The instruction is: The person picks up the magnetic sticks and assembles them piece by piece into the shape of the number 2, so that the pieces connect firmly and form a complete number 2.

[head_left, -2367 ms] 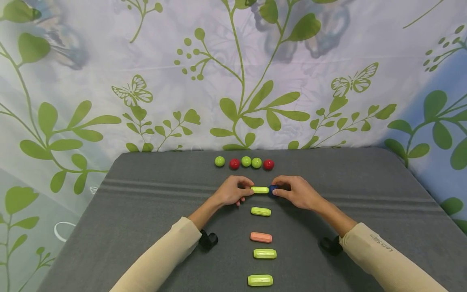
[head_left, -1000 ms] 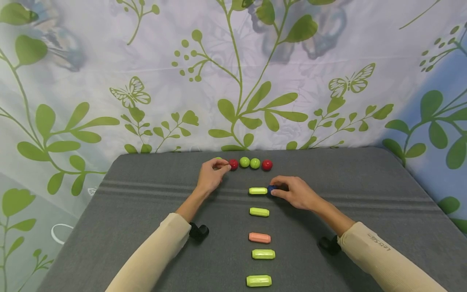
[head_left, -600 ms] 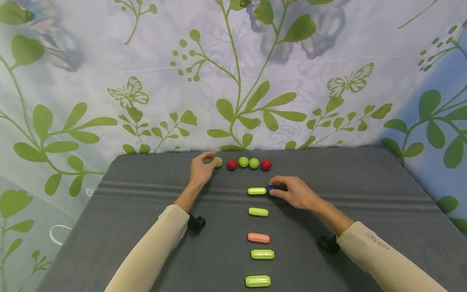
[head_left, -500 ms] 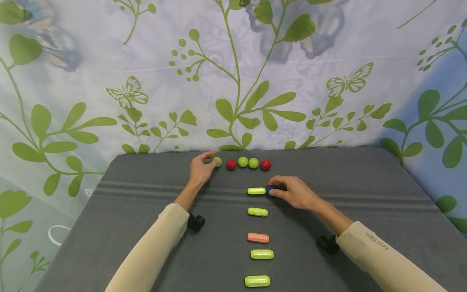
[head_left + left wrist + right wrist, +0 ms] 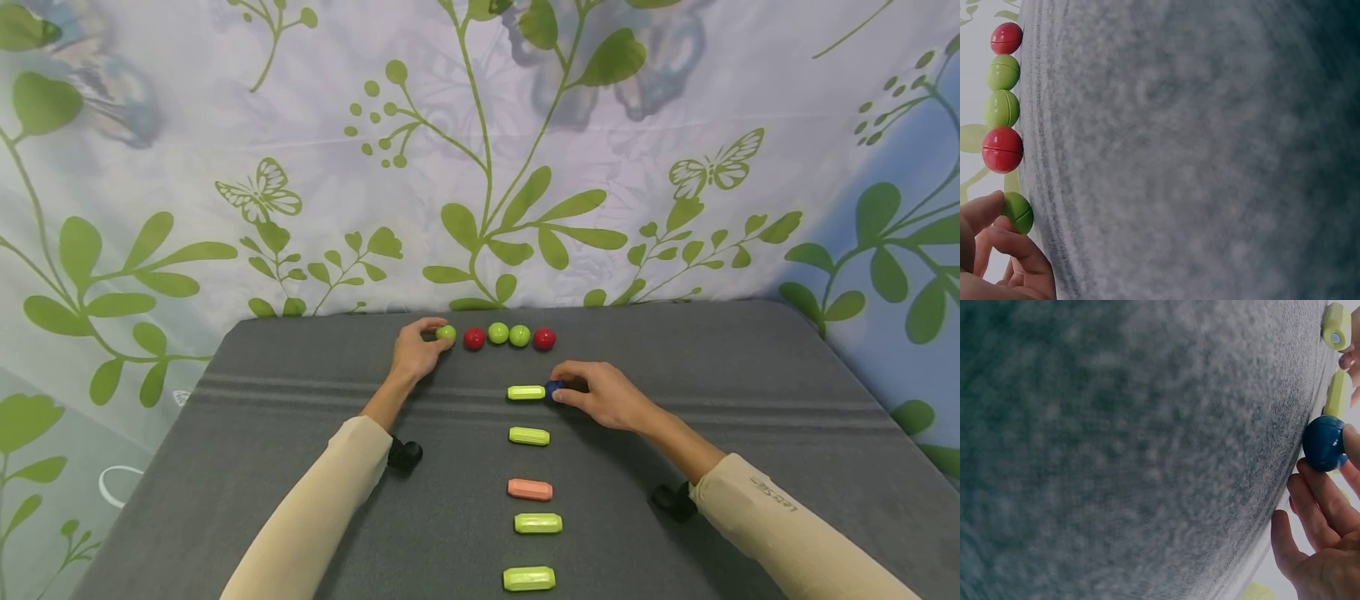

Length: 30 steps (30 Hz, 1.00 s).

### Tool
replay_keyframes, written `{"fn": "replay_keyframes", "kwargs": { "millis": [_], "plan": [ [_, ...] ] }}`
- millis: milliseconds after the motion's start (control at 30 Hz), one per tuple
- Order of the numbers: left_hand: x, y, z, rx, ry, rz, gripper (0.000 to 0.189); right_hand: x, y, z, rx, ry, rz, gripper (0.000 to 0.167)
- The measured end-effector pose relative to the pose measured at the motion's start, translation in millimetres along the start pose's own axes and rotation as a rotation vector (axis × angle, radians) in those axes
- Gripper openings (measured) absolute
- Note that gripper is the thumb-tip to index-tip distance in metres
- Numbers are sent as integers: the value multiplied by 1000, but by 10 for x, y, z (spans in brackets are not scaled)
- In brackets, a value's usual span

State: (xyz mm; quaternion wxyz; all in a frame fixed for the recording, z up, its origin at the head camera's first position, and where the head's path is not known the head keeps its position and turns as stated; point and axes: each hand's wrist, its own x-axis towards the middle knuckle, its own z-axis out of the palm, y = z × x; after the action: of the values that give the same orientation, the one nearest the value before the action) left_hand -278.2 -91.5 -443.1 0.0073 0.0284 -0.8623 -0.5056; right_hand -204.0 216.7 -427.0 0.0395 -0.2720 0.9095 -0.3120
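Pinching green ball point(image 5: 1020, 213) (left hand point(image 5: 415, 350)), blue ball point(image 5: 1322, 444) (right hand point(image 5: 607, 395)) | may roll red ball point(image 5: 1002, 151) near left by brushing

The left grip point(image 5: 415, 352) covers part of the leftmost green ball point(image 5: 447, 333), and the right grip point(image 5: 611, 395) hides the right part of the blue ball point(image 5: 552, 390). Each wrist view cuts its own grip off at the edge and blurs the bench point(image 5: 675, 342). In the head view the bench's near edge, the left sleeve point(image 5: 322, 508) and the right sleeve point(image 5: 810, 533) run out of sight; the right sleeve's lettering point(image 5: 776, 493) is too small to read.
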Motion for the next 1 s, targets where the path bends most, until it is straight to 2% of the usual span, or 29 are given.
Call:
{"fn": "replay_keyframes", "kwargs": {
  "millis": [267,500,800,1000],
  "plan": [
    [-51,36,-2,-50,-44,-49,34,0,-10,-18,-8,-6,-4,24],
    [-82,-5,0,-59,-47,-52,35,-9,-20,-3,-19,-14,-14,23],
    [-90,-6,-19,-17,-58,-25,38,6,-26,-9,-29,-17,-3,23],
    [-143,-2,-69,34,-116,19,40,13,-37,-19,-29,-13,-9,23]
  ]
}}
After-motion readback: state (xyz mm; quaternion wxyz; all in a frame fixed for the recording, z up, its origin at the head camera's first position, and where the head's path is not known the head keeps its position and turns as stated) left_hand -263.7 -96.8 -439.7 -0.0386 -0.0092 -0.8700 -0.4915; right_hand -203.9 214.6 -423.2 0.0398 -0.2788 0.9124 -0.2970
